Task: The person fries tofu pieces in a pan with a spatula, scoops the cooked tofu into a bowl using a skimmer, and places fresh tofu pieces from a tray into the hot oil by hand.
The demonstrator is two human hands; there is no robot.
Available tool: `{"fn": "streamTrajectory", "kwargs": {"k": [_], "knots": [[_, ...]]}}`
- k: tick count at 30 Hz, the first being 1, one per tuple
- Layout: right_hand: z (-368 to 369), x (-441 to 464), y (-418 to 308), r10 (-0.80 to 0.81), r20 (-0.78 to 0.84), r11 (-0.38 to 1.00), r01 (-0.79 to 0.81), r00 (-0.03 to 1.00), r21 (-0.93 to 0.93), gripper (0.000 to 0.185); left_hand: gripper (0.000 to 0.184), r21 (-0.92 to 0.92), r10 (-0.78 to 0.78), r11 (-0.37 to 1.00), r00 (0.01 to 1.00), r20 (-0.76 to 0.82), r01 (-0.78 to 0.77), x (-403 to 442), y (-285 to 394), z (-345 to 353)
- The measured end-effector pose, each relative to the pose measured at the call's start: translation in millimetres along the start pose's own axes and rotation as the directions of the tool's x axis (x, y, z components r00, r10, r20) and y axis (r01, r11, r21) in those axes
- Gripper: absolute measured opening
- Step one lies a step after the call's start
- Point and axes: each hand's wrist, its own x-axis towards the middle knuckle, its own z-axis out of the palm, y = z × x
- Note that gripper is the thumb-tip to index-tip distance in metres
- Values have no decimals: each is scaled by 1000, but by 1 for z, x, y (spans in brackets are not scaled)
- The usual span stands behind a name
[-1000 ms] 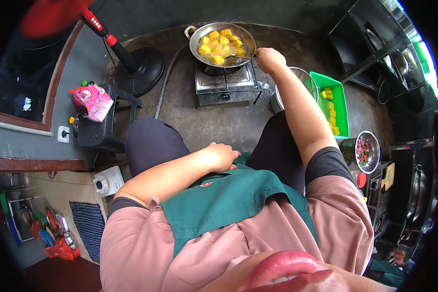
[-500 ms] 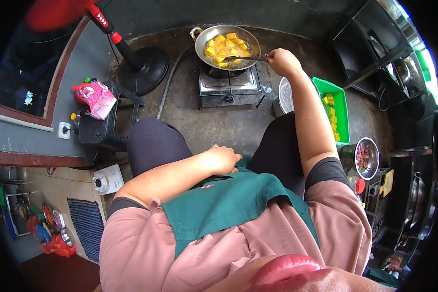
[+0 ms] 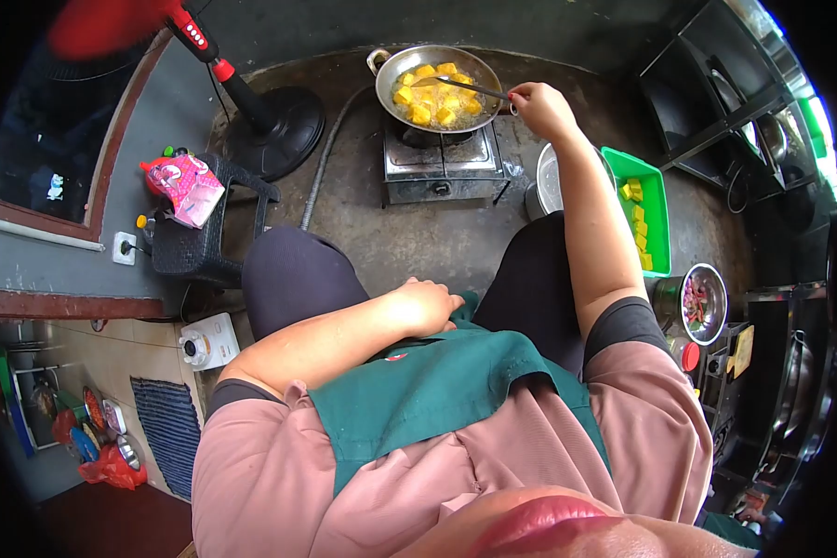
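My right hand (image 3: pixel 541 109) is closed round the dark handle of a spatula (image 3: pixel 474 87), whose blade reaches in over the middle of the wok (image 3: pixel 388 100). In the wok, several yellow cubes (image 3: pixel 420 113) that look like tofu sit in bubbling oil. The wok rests on a metal gas stove (image 3: pixel 441 166) on the floor. My left hand (image 3: pixel 426 304) lies on my lap against the green apron (image 3: pixel 428 381), its fingers loosely bent and partly hidden; it shows no tool.
Right of the stove are a metal pot (image 3: pixel 551 181), a green tray (image 3: pixel 658 219) holding more yellow cubes, and a metal bowl (image 3: pixel 716 321) with red pieces. On the left stand a black fan (image 3: pixel 279 130) and a stool (image 3: pixel 191 251) bearing a pink pack (image 3: pixel 188 189).
My right hand has risen slightly, and the spatula blade has swung up and left from the wok's near side to across its middle. Some cubes have shifted. My left hand stays put.
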Motion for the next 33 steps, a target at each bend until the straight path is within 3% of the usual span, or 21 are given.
{"fn": "streamTrajectory", "kwargs": {"k": [8,15,29,33], "knots": [[43,1,-22,-106,57,991,111,993,-81,19,55,8,-3,1000,999,33,3,6,1,-2],[37,-1,-21,-164,108,971,180,980,-157,24,55,4,-4,1000,1000,30,3,7,0,-2],[-1,-12,-16,-132,-37,976,123,991,-182,21,56,12,2,1000,999,32,-3,8,2,-2],[1,-14,-18,-135,-42,985,130,990,-110,20,56,5,5,1000,1000,27,-5,10,3,-2]]}}
